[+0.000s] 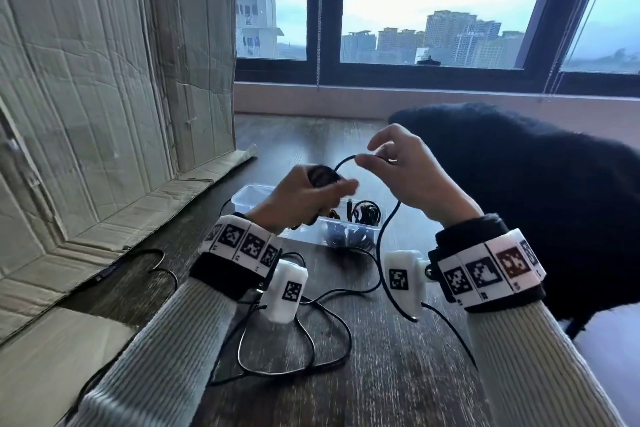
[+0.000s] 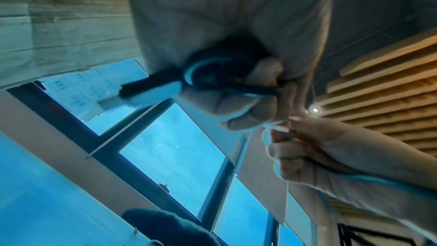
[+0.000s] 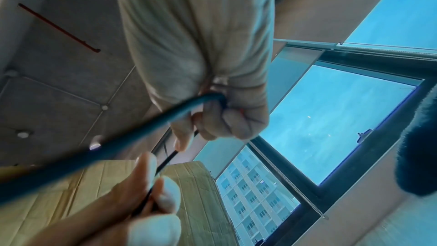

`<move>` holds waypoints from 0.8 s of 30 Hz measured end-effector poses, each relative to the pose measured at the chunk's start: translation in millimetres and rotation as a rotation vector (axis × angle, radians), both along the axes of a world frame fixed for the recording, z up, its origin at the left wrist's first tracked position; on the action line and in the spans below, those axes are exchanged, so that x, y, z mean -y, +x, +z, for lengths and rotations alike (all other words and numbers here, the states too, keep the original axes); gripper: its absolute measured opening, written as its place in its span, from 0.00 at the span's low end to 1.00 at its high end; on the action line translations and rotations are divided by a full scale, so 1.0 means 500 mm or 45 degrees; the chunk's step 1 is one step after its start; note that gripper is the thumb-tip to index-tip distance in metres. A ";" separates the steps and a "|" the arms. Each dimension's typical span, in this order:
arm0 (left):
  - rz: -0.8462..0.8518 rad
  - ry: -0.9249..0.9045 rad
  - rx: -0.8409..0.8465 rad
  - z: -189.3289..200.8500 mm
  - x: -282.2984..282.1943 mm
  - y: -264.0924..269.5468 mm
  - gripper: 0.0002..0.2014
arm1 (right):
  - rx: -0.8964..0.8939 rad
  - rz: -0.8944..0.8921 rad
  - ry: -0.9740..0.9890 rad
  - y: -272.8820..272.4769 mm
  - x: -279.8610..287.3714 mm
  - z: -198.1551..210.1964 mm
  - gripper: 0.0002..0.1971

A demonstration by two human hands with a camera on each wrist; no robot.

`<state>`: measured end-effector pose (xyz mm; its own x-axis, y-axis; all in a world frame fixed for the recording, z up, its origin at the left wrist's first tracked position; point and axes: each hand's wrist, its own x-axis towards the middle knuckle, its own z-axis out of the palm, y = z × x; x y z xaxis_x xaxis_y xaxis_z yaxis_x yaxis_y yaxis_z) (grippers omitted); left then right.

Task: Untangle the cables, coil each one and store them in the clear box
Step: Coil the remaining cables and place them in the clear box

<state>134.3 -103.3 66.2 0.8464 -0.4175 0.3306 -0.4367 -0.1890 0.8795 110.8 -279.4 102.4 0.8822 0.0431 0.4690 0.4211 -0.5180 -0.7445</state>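
My left hand (image 1: 311,196) is raised above the clear box (image 1: 242,199) and grips a small coil of black cable (image 1: 323,175); in the left wrist view the coil (image 2: 212,70) sits in the curled fingers with a plug end sticking out. My right hand (image 1: 398,166) pinches the same black cable (image 1: 346,160) just to the right of the coil. The cable's free length (image 1: 382,239) hangs from the right hand down to the table. In the right wrist view the cable (image 3: 146,130) runs through that hand (image 3: 217,117). Coiled cables (image 1: 363,213) lie in the box.
More loose black cable (image 1: 294,350) loops on the dark wooden table (image 1: 398,374) near me. Flattened cardboard (image 1: 104,97) leans at the left. A dark fuzzy garment (image 1: 536,201) lies at the right. A window (image 1: 433,3) runs along the far side.
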 end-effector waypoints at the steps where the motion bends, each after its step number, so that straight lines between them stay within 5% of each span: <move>1: 0.020 -0.135 -0.048 0.001 -0.006 0.003 0.12 | -0.039 0.017 0.021 -0.001 0.000 0.002 0.08; 5: -0.128 -0.722 -0.297 0.014 -0.020 0.017 0.13 | -0.122 0.178 0.103 -0.016 -0.025 0.008 0.05; 9: -0.039 -1.031 -0.409 0.023 -0.005 0.020 0.18 | -0.110 0.222 0.016 -0.022 -0.059 -0.003 0.08; 14: 0.172 -1.239 -0.383 0.024 0.008 0.027 0.18 | 0.067 0.236 -0.367 -0.013 -0.082 -0.025 0.17; 19: 0.115 -1.377 -0.423 0.030 -0.006 0.032 0.21 | 0.092 0.147 -0.356 -0.005 -0.118 -0.060 0.10; 24: 0.210 -1.416 -0.385 0.032 -0.029 0.039 0.10 | -0.111 0.195 -0.389 0.010 -0.118 -0.078 0.09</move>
